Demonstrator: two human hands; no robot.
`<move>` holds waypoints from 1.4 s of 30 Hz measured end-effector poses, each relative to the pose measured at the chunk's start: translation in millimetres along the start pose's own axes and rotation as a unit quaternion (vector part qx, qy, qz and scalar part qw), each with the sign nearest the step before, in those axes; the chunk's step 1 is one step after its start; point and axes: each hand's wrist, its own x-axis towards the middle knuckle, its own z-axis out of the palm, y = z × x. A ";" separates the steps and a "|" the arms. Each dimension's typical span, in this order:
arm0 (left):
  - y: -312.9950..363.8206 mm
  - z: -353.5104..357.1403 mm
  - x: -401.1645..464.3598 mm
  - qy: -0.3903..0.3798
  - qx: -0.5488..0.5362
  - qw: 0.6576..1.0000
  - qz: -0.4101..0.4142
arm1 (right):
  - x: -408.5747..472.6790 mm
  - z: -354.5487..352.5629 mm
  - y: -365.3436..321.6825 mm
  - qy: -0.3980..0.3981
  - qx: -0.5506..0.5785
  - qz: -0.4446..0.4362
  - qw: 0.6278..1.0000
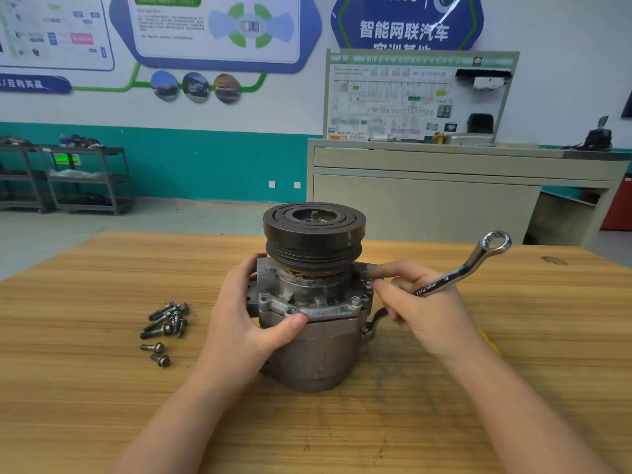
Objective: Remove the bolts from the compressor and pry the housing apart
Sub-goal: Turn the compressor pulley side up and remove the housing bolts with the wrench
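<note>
Left hand (249, 323) gripping upright compressor (313, 302) — right hand (424, 309) clutching ring spanner (458, 271), perhaps pinching a bolt.

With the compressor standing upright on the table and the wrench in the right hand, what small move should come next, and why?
Probably the right hand should twist out the bolt at the flange's right edge with its fingertips, then lay it on the loose bolts. Its fingertips sit at that bolt, the wrench is off it, the near flange holes look empty, and the left hand steadies the compressor.
</note>
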 end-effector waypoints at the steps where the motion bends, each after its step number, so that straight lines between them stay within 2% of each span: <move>1: 0.3 0.1 0.0 0.000 0.000 1.000 0.000 | 0.3 -0.2 0.1 0.000 0.004 0.002 1.000; 19: 0.4 0.8 -0.3 0.002 0.000 1.000 -0.003 | 1.2 -1.4 -3.5 -0.018 0.013 0.008 1.000; 25: -0.3 0.8 -0.1 0.002 0.005 1.000 0.000 | 2.5 0.6 -3.0 0.008 -0.003 -0.012 1.000; 29: 0.1 0.5 -0.4 0.002 0.005 1.000 0.001 | 0.0 -0.9 -2.3 -0.011 -0.013 -0.006 1.000; 33: -0.3 0.3 -0.5 0.003 0.002 1.000 0.005 | 1.7 0.4 -1.9 0.019 -0.023 -0.002 1.000; 38: 0.3 0.8 0.3 0.005 -0.010 1.000 0.008 | 1.4 -3.3 -2.5 0.000 -0.021 0.010 1.000; 42: -0.5 1.3 0.5 0.005 -0.016 1.000 0.012 | 1.8 -0.3 -1.6 0.037 -0.042 0.003 0.998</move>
